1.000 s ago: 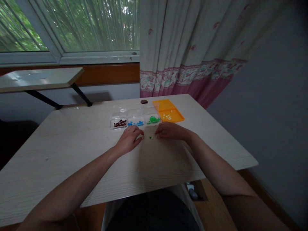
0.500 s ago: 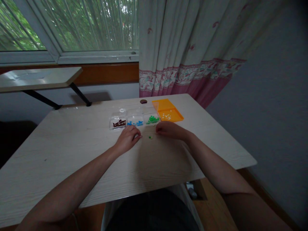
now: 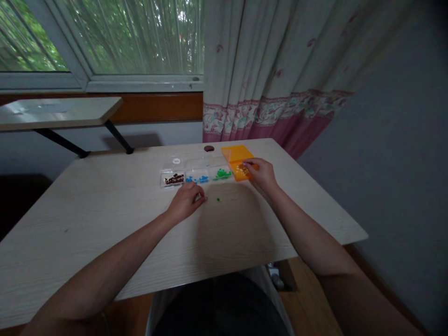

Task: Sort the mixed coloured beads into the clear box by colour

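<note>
My left hand [image 3: 185, 203] rests on the desk, thumb and forefinger pinched at a tiny pale bit too small to name. A small green piece [image 3: 219, 199] lies just right of those fingertips. My right hand [image 3: 262, 173] reaches over the open orange case [image 3: 242, 176], its fingers pinched among small white pieces [image 3: 241, 169]; whether they hold one is hidden. Beside the case stands a clear compartment box [image 3: 162, 179] with its lid open. From left to right it holds dark brown pieces [image 3: 174, 179], blue pieces [image 3: 201, 179] and green pieces [image 3: 223, 174].
The pale wooden desk [image 3: 140, 224] carries everything. A raised shelf [image 3: 63, 112] on black struts stands at the back left. Behind the case hangs a curtain [image 3: 252, 84], and a round cable hole [image 3: 209, 148] lies near the back edge.
My right hand has moved right and away from me, from the desk in front of the green pieces to the white pieces in the orange case. My left hand has stayed put.
</note>
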Available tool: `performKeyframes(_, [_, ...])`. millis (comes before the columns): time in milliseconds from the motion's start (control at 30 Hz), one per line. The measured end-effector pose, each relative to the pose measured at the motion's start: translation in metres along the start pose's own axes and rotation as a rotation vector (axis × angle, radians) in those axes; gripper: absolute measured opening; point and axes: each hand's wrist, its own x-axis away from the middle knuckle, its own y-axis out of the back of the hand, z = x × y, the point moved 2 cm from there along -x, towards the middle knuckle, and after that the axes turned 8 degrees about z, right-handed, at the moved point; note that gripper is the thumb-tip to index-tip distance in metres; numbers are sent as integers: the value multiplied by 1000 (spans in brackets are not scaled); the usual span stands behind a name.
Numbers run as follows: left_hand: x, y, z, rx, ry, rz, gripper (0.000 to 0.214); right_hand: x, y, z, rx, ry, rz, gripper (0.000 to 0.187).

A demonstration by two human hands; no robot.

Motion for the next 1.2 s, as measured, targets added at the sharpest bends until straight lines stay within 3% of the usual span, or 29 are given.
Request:
performKeyframes(300, [-2, -3, 4, 36, -20, -22, 13, 2, -8, -15, 212, 26, 31, 31])
performKeyframes(500, [-5, 1, 11, 194, 43, -83, 22, 0, -9, -18, 168, 29, -23, 37])
performKeyframes(633, [-4, 5, 11, 228, 20, -29, 21, 0, -10, -16, 164, 27, 6, 38])
performKeyframes(867, [0, 4, 2, 100, -94, 42, 20, 0, -11, -14, 136, 63, 15, 37])
performKeyframes(1200, [0, 5, -5, -28, -112, 83, 13, 3, -16, -6, 137, 82, 63, 32])
